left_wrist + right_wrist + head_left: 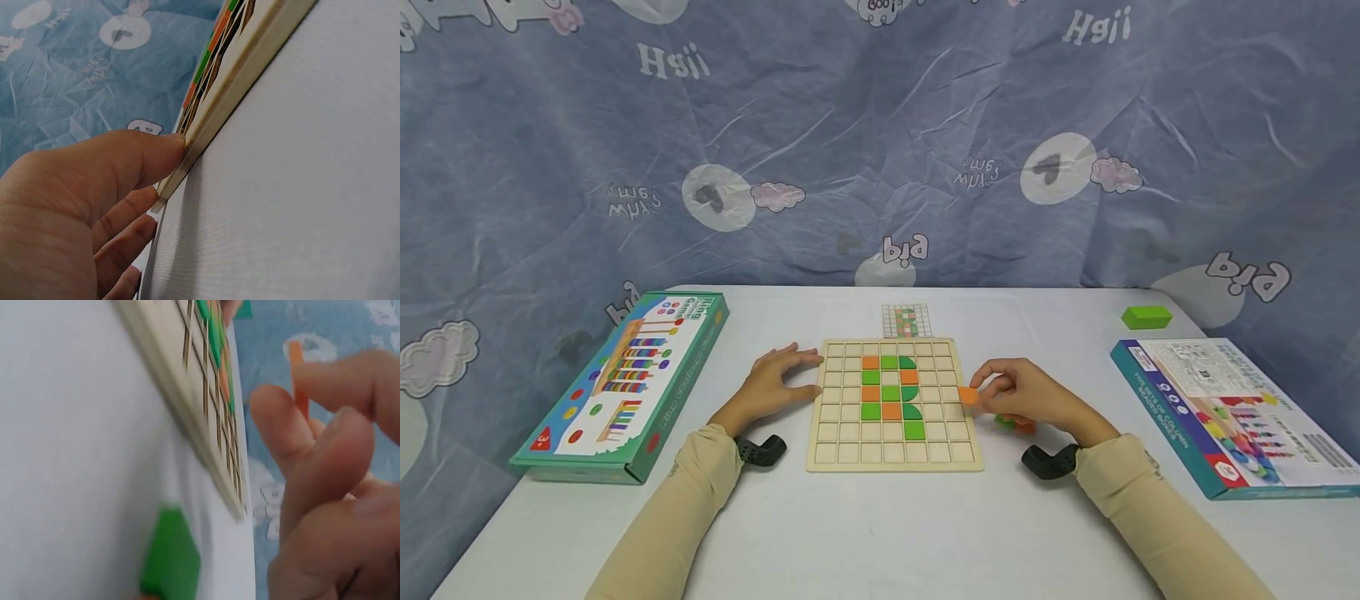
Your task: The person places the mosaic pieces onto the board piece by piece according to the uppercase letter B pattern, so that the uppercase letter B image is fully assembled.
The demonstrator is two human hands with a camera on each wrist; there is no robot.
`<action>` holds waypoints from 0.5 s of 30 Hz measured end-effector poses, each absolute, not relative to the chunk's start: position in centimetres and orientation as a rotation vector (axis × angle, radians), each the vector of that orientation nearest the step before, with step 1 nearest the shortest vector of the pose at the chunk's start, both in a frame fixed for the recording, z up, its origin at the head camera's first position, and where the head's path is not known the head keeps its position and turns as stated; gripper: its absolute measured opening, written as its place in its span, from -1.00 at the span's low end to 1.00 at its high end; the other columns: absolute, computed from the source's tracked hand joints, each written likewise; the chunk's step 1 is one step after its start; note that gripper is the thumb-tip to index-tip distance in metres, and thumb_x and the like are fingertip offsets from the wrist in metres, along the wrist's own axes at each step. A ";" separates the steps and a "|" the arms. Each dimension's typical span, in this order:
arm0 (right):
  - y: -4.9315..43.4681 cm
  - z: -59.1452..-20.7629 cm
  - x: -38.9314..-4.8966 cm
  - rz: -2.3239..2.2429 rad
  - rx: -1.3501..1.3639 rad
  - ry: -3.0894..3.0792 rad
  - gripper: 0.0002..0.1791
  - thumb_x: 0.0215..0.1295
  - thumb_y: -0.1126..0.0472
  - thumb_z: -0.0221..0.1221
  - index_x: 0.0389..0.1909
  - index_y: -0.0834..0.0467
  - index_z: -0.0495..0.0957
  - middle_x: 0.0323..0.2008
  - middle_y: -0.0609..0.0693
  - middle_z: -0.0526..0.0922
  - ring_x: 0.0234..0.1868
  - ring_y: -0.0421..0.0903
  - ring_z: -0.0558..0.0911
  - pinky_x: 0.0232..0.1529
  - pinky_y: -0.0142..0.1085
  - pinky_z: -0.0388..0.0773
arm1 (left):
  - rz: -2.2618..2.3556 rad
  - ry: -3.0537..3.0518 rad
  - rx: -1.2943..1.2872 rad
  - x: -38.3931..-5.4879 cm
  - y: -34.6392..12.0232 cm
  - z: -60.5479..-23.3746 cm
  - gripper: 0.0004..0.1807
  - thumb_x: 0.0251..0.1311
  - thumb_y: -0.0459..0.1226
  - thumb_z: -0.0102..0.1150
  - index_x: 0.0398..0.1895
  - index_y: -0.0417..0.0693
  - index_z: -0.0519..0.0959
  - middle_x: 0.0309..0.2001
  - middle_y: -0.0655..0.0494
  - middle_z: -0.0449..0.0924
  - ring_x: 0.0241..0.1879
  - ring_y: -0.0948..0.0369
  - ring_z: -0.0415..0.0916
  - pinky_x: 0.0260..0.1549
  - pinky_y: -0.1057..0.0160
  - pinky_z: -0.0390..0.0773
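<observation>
A wooden grid board [842, 454] lies on the white table, with orange and green square tiles and green rounded tiles set in its middle columns. My left hand [772, 385] rests at the board's left edge, thumb and fingertips touching its side with straight fingers. At the board's right edge, my right hand [1026, 390] pinches an orange square tile [968, 395] between thumb and index finger; in the right wrist view the orange tile [299, 381] is seen edge-on. Below the right hand lie several loose green and orange tiles [1022, 425], partly hidden by it.
A printed pattern card [906, 320] lies behind the board. A green game box [625, 383] is at the left, a teal and white box [1240, 417] at the right. Behind the right box sits a green block [1147, 317]. A blue cloth [880, 167] hangs behind the table.
</observation>
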State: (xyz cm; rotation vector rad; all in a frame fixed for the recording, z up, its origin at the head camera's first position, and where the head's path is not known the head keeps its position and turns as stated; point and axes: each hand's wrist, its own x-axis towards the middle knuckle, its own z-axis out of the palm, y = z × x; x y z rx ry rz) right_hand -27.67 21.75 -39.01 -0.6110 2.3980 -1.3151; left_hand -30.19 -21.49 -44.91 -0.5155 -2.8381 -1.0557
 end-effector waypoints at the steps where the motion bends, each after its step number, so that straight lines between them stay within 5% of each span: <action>1: 21.5 -39.0 -27.5 -1.345 -0.597 2.375 -0.72 0.39 0.37 0.33 0.05 0.36 0.59 -0.30 0.16 0.81 -0.58 -0.19 0.48 -0.55 -0.38 0.43 | -1.054 -2.838 -0.515 -30.2 -21.5 -44.9 -0.37 0.25 -0.16 0.51 0.38 -0.14 0.64 0.51 -0.11 0.50 0.66 -0.21 0.11 0.66 -0.26 -0.13; 15: 16.7 -40.4 -26.0 -1.628 -0.504 2.129 -0.64 0.37 0.42 0.31 0.13 0.44 0.52 -0.26 0.09 0.85 -0.39 -0.20 0.71 -0.45 -0.41 0.64 | -1.072 -2.830 -0.532 -30.1 -21.4 -44.8 -0.39 0.26 -0.16 0.49 0.37 -0.14 0.65 0.51 -0.10 0.50 0.66 -0.19 0.12 0.66 -0.23 -0.12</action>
